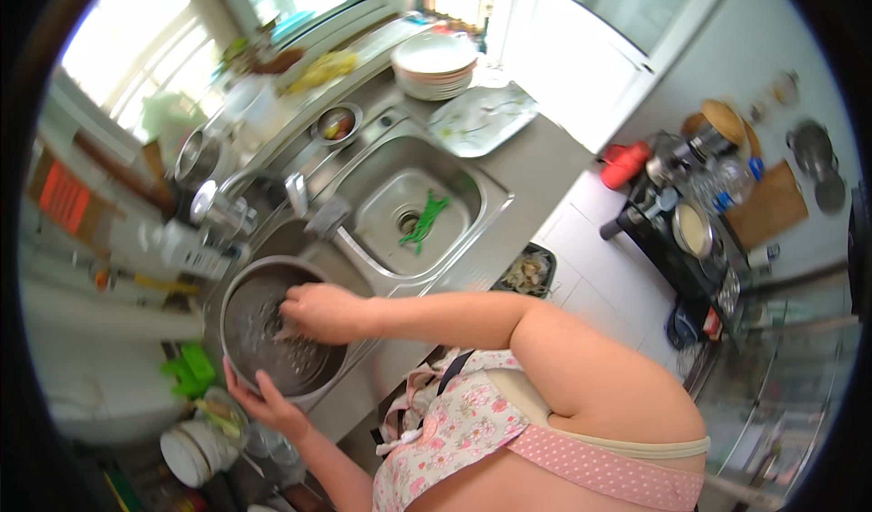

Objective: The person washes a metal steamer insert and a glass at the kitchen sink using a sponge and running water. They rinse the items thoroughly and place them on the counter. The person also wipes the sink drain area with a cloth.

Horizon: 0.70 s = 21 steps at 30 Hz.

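Observation:
A round metal pot (pixel 231 294) with water in its bottom sits over the left sink basin. My left hand (pixel 272 406) grips the near left rim of this pot, thumb on the inner side and fingers outside. Inside the pot is my right hand (pixel 327 313), its fingers curled downward over the wet bottom. A small pale brownish thing shows under those fingers, too blurred to name. Droplets or bubbles glint on the water around it. The steel right sink basin (pixel 381 202) beside the pot holds a green mesh or net-like strip (pixel 424 222) near the drain.
A faucet (pixel 295 195) with a grey cloth (pixel 328 216) near it stands between the basins. Stacked plates (pixel 434 62), a floral tray (pixel 484 120) and a small bowl (pixel 338 123) line the back. A green plastic holder (pixel 189 369) and white containers (pixel 194 447) crowd the left.

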{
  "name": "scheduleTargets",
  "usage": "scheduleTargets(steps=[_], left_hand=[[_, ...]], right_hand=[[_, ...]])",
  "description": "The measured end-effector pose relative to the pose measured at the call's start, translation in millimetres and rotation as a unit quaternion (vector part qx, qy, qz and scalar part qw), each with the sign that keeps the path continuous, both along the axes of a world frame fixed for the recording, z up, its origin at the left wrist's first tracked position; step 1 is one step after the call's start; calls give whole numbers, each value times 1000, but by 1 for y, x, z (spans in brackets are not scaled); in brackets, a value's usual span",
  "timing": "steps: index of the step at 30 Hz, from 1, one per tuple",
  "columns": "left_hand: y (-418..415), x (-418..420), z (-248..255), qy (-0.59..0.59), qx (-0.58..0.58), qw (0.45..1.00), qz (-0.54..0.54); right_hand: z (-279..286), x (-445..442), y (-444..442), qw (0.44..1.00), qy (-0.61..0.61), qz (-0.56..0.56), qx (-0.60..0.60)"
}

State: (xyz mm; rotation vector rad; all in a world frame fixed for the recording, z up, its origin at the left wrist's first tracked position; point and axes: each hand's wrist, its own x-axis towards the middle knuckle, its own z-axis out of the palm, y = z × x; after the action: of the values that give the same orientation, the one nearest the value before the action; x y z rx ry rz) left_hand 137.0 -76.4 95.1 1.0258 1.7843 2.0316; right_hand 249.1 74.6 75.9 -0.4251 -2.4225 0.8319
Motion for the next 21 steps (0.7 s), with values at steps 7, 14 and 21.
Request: scheduleTargets(steps=[7, 14, 21], left_hand=[[-6, 31, 0, 588, -142, 792, 75], [-6, 47, -6, 15, -58, 984, 165], [-21, 67, -24, -361, -72, 929, -28]], right_hand=[[14, 78, 5, 884, 112, 52, -450], [-3, 178, -28, 716, 188, -32, -671], [-38, 235, -81, 799, 135, -135, -570]])
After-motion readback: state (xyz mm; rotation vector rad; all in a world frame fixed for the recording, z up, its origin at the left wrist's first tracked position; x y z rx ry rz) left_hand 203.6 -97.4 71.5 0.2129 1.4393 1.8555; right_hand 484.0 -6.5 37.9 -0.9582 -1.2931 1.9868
